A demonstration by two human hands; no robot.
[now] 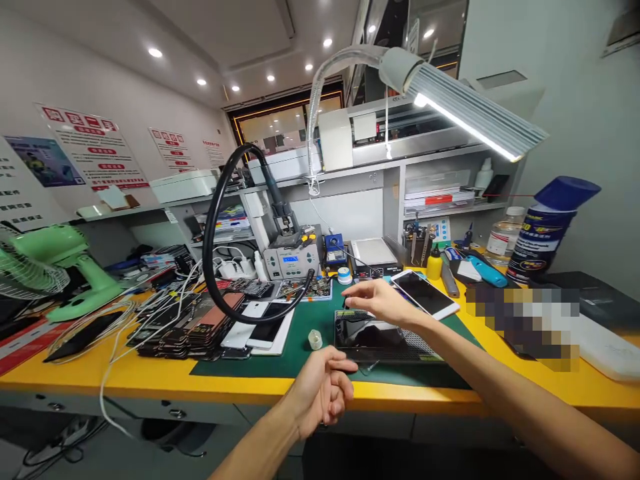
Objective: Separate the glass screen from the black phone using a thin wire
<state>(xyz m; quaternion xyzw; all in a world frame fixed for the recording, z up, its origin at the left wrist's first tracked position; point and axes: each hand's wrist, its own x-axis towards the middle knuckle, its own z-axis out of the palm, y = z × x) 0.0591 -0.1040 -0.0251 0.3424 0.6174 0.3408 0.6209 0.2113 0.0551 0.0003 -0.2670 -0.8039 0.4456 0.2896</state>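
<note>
Has right hand (377,300) pinched narrow over far-left corner of perforated pad (421,349), black device (367,335) flat on top; can't tell if gripping anything. Holds left hand (327,388) loosely half-curled, near pad's near-left corner.

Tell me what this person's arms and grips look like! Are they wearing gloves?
No gloves! The left grip and right grip are bare hands with slim fingers, and I spot no rings. The left forearm and right forearm are bare too: no sleeves, watch or bracelet shows.
</note>
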